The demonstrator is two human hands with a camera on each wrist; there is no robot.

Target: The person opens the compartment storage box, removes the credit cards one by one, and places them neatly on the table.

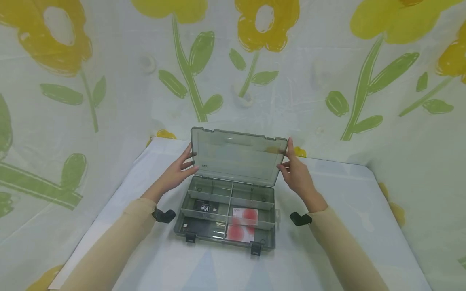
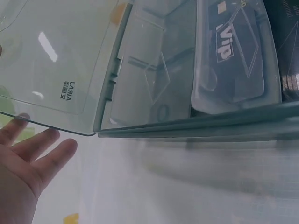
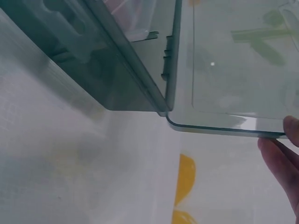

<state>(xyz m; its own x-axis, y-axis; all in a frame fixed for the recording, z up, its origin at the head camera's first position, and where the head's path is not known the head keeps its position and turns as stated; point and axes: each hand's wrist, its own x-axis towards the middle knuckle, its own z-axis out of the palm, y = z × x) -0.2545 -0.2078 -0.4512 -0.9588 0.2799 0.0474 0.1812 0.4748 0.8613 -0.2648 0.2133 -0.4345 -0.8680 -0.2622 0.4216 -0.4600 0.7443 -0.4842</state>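
Observation:
A translucent grey-green plastic compartment box (image 1: 227, 242) rests on the table, its hinged lid (image 1: 238, 155) raised nearly upright. At the lid's left edge is my left hand (image 1: 176, 171), its fingers fairly straight; the left wrist view shows fingertips (image 2: 51, 135) at the rim. My right hand (image 1: 299, 178) pinches the lid's right edge, with thumb (image 3: 291, 128) and a finger on opposite faces. Inside the box lie a black pack (image 1: 205, 206) marked "Vip", a dark flat item (image 1: 198, 226) in the front left compartment, and white-and-red packs (image 1: 245, 215) on the right.
Two black latches (image 1: 255, 249) hang at the box's front edge. A pale cloth covers the table (image 1: 338, 242). Behind and around it hangs a flower-printed curtain (image 1: 291, 89). A black wrist mount (image 1: 164, 216) sits by each sleeve cuff.

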